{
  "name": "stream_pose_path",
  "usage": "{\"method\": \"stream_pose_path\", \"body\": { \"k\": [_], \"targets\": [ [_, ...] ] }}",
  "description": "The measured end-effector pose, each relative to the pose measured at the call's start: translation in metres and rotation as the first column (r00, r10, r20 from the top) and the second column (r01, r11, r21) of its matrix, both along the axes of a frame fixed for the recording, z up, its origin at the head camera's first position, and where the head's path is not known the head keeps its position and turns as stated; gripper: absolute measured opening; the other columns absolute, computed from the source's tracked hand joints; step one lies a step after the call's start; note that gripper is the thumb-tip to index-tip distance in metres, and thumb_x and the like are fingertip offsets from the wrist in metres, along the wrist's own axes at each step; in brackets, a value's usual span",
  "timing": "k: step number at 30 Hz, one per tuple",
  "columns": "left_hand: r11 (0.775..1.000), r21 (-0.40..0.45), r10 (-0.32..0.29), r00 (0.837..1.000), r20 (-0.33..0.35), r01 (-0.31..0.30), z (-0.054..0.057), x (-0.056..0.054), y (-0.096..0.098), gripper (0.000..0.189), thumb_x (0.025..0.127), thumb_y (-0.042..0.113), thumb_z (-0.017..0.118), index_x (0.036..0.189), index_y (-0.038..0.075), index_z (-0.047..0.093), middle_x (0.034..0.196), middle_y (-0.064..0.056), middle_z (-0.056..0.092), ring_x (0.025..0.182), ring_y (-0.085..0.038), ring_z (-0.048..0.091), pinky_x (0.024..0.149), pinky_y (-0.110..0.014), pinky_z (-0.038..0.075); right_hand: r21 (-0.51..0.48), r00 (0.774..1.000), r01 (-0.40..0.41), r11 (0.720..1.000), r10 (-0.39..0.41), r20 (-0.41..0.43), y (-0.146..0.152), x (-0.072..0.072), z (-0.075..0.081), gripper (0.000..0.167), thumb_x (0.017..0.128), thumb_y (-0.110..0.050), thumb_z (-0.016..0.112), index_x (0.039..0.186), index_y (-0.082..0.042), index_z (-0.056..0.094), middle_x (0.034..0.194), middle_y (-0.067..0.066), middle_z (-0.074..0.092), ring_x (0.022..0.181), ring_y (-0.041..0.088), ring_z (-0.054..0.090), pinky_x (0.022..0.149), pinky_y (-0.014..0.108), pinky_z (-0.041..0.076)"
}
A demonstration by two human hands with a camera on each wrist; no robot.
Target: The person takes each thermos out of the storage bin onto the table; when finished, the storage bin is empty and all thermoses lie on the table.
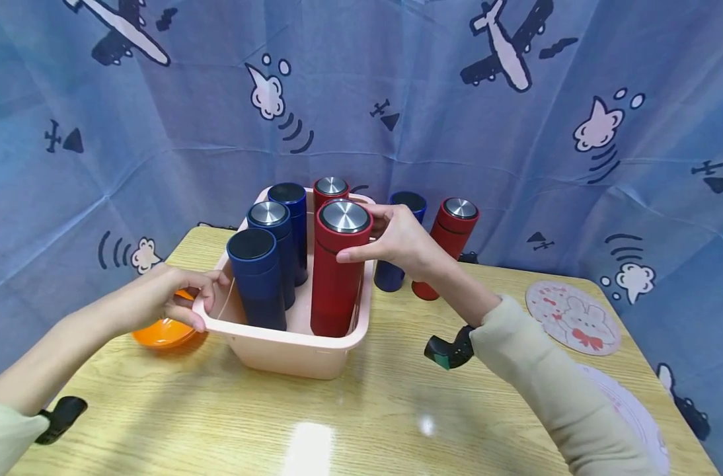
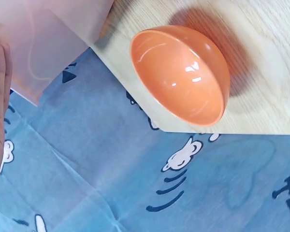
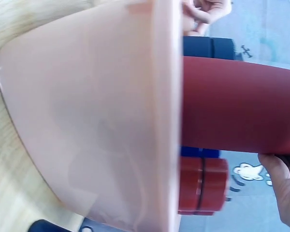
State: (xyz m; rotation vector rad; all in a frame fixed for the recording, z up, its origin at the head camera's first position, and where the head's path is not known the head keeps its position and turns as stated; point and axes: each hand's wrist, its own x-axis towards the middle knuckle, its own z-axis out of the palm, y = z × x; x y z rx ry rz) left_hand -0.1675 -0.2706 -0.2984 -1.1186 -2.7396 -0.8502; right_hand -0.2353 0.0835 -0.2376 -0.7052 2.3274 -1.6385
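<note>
A pale pink plastic bin (image 1: 284,360) stands on the table with several thermos flasks upright in it. My right hand (image 1: 404,241) holds a red thermos (image 1: 338,284) near its silver-topped lid, thumb across the front. This flask is at the bin's front right and rises well above the rim in the right wrist view. With thumb and fingers, my left hand (image 1: 180,297) pinches the bin's rim at the front left corner. Beside the held flask are three blue thermoses, the nearest a dark-lidded blue thermos (image 1: 257,284). Behind it stands another red thermos (image 1: 330,188).
Right of the bin stand a blue thermos (image 1: 390,276) and a red thermos (image 1: 453,231), partly behind my right hand. An orange bowl (image 2: 183,77) sits left of the bin. A round rabbit-print mat (image 1: 570,317) lies at the table's right; a blue curtain (image 1: 361,86) hangs behind.
</note>
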Motion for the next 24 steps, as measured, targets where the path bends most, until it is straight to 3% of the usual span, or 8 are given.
{"method": "stream_pose_path", "body": {
  "k": [5,13,24],
  "targets": [
    [1.0,-0.005,0.0,0.997,0.072,0.0,0.004,-0.001,0.002,0.03,0.061,0.026,0.082,0.074,0.025,0.055,0.111,-0.015,0.065,0.096,-0.031,0.063,0.063,-0.023,0.053,-0.081,1.0,-0.001,0.997,-0.001,-0.027,0.007,0.006,0.019,0.064,0.07,0.001,0.082,0.129,-0.004,0.058,0.109,0.012,0.069,0.098,0.021,0.066,0.085,0.035,0.052],
    [0.999,-0.032,0.013,0.992,0.123,-0.009,0.006,0.0,0.001,0.028,0.065,0.025,0.082,0.074,0.022,0.056,0.115,-0.02,0.064,0.091,-0.027,0.064,0.064,-0.024,0.054,-0.188,0.997,-0.03,0.982,0.015,-0.08,0.018,0.017,0.048,0.063,0.068,0.007,0.08,0.126,0.001,0.058,0.106,0.011,0.07,0.096,0.023,0.066,0.084,0.034,0.052],
    [0.999,-0.028,0.029,0.992,0.122,-0.025,0.006,0.001,0.002,0.028,0.065,0.022,0.083,0.074,0.021,0.056,0.117,-0.022,0.063,0.09,-0.026,0.064,0.063,-0.024,0.054,-0.277,0.996,-0.041,0.96,0.017,-0.09,0.034,0.035,0.084,0.048,0.074,0.005,0.075,0.12,0.002,0.062,0.104,0.011,0.069,0.101,0.029,0.064,0.088,0.035,0.049]
  ]
}}
